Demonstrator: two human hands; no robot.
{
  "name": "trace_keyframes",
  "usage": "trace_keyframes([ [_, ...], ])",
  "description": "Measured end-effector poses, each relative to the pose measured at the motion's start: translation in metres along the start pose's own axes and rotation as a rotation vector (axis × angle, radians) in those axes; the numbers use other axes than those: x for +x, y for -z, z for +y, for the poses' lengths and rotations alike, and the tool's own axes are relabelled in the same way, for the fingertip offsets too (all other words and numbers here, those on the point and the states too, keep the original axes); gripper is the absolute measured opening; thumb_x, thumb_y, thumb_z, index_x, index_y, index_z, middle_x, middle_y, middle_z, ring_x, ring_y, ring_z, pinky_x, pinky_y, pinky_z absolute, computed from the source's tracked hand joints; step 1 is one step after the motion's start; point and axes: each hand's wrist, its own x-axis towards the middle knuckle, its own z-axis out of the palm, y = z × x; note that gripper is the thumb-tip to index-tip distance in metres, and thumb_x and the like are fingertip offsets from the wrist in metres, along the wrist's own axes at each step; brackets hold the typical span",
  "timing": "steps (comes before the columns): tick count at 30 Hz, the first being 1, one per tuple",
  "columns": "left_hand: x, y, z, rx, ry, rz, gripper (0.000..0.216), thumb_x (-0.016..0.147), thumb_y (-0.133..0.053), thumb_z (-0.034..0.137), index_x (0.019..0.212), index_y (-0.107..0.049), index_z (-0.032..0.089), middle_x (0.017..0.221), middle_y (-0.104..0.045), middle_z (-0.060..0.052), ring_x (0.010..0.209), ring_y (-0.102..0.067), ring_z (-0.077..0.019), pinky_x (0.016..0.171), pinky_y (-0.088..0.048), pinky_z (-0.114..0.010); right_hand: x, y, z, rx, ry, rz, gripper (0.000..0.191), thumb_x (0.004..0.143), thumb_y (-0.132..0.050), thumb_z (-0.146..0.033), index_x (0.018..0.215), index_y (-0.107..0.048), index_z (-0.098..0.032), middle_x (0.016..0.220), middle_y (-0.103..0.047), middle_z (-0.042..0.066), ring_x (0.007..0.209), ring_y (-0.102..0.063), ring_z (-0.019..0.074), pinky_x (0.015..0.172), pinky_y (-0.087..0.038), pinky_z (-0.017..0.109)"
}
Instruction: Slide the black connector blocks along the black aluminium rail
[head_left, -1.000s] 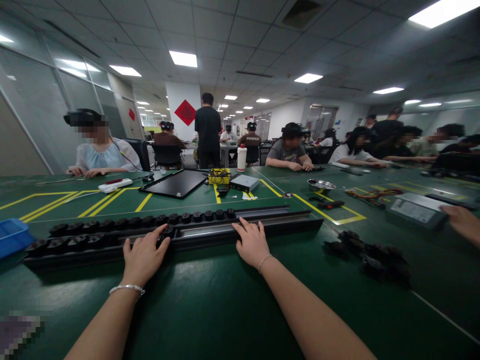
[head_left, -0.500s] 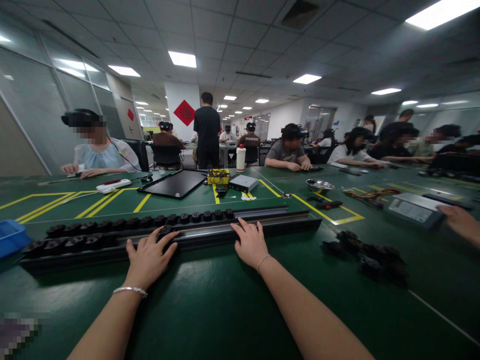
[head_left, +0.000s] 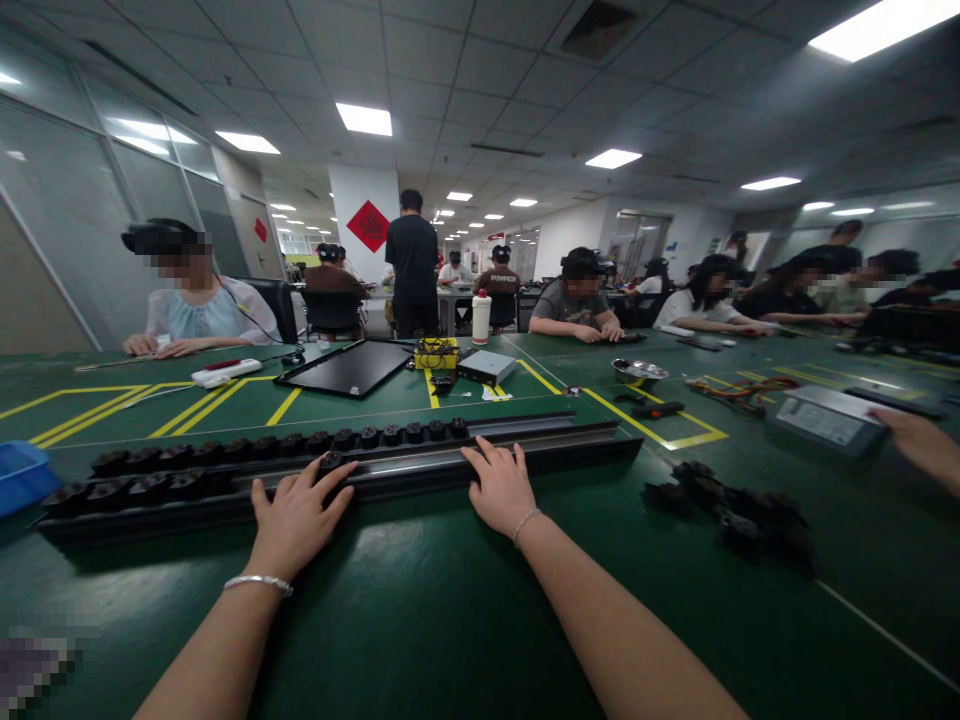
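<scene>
Green, flat tabletop (head_left: 420, 630) fills the lower frame. Long, black, straight rails (head_left: 581, 457) lie across it, from lower left to centre right. Left hand (head_left: 294, 508), fingers spread apart, reaches over the near rail; right hand (head_left: 504, 492), fingers also apart, rests on it at centre. Small, black, knobbed block (head_left: 331, 461) sits in the near rail, at the left fingertips.

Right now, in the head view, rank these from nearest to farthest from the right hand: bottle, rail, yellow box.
From the right hand:
1. Rail: right under its fingertips.
2. Yellow box: ahead, slightly left, beyond the rail.
3. Bottle: ahead, farther back than the box.
</scene>
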Motion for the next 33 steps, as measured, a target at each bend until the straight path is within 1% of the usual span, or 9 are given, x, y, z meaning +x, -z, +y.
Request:
trace_keyframes([
  [9, -0.0009, -0.0002, 0.0021, 0.013, -0.015, 0.013, 0.043, 0.085, -0.030, 0.046, 0.127, -0.041, 0.046, 0.136, -0.044, -0.005, 0.119, -0.042, -0.0324, 0.097, -0.011, -0.067, 0.0002, -0.0008, 0.0001, -0.014, 0.001, 0.005, 0.052, 0.076, -0.046, -0.025, 0.128, -0.045, -0.031, 0.140, -0.037, 0.002, 0.118, -0.039, 0.0218, 0.107, -0.006, 0.047],
  [16, -0.0016, -0.0002, 0.0028, 0.021, -0.009, 0.030, 0.043, 0.085, -0.031, 0.045, 0.127, -0.041, 0.045, 0.136, -0.043, -0.006, 0.117, -0.042, -0.0318, 0.098, -0.012, -0.065, 0.0005, -0.0017, 0.0004, -0.011, 0.004, 0.005, 0.051, 0.077, -0.045, -0.026, 0.128, -0.045, -0.031, 0.140, -0.038, 0.002, 0.118, -0.038, 0.0221, 0.107, -0.006, 0.048],
  [20, -0.0021, 0.0012, 0.0045, 0.017, 0.019, 0.060, 0.045, 0.084, -0.033, 0.044, 0.128, -0.042, 0.042, 0.131, -0.044, -0.008, 0.114, -0.045, -0.0309, 0.099, -0.016, -0.062, -0.0003, 0.0003, -0.0002, -0.004, -0.001, -0.005, 0.051, 0.077, -0.046, -0.026, 0.128, -0.045, -0.030, 0.140, -0.037, 0.003, 0.118, -0.038, 0.0226, 0.107, -0.006, 0.048],
  [27, -0.0012, 0.0010, 0.0017, 0.007, -0.003, 0.049, 0.052, 0.084, -0.032, 0.048, 0.134, -0.036, 0.036, 0.127, -0.047, -0.011, 0.114, -0.044, -0.0348, 0.098, -0.017, -0.063, -0.0019, 0.0045, -0.0020, 0.025, 0.007, 0.018, 0.050, 0.077, -0.045, -0.025, 0.127, -0.046, -0.030, 0.139, -0.039, 0.002, 0.117, -0.039, 0.0227, 0.107, -0.006, 0.046],
  [30, -0.0003, -0.0006, 0.0014, -0.032, 0.034, 0.059, 0.056, 0.082, -0.035, 0.047, 0.137, -0.030, 0.033, 0.125, -0.049, -0.011, 0.114, -0.044, -0.0324, 0.100, -0.015, -0.061, -0.0007, 0.0044, -0.0020, 0.012, -0.006, -0.015, 0.051, 0.077, -0.045, -0.025, 0.128, -0.045, -0.030, 0.140, -0.037, 0.002, 0.118, -0.038, 0.0224, 0.107, -0.006, 0.046],
  [33, 0.0001, -0.0027, 0.0016, -0.064, 0.084, 0.083, 0.060, 0.081, -0.036, 0.046, 0.137, -0.030, 0.026, 0.122, -0.050, -0.012, 0.115, -0.043, -0.0298, 0.103, -0.014, -0.057, -0.0001, 0.0032, -0.0014, -0.003, -0.004, -0.025, 0.052, 0.077, -0.046, -0.026, 0.129, -0.044, -0.030, 0.140, -0.037, 0.003, 0.119, -0.038, 0.0224, 0.107, -0.006, 0.048],
])
